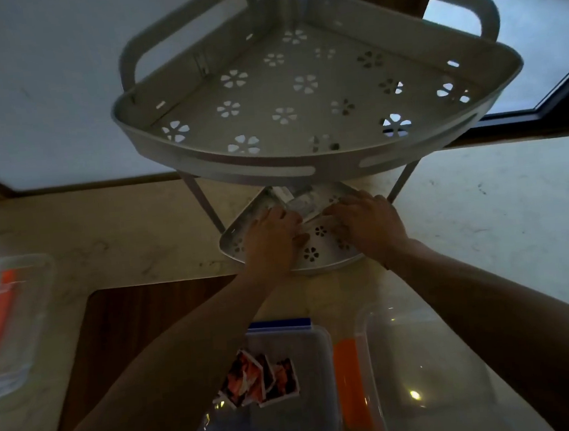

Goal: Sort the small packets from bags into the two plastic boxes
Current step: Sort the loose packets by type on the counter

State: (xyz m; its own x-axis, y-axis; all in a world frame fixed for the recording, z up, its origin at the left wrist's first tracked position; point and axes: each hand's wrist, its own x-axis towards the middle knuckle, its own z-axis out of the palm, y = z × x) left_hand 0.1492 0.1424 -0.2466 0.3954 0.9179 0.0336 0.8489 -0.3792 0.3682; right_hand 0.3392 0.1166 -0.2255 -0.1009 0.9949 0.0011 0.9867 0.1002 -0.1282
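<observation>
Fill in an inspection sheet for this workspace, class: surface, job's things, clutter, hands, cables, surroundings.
Surface: pale marble-look counter.
Job's things: blue-clipped box holding packets; orange-clipped box, no packets seen; clear bag on lower shelf.
Clutter: another clear container at left.
Hands: left hand and right hand on the bag; grip unclear.
Cables: nothing seen.
Surroundings: top shelf, nothing on it; window behind.

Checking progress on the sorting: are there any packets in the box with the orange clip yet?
No: the orange-clip box looks bare inside, while the packets lie in the blue-clip box beside it.
</observation>
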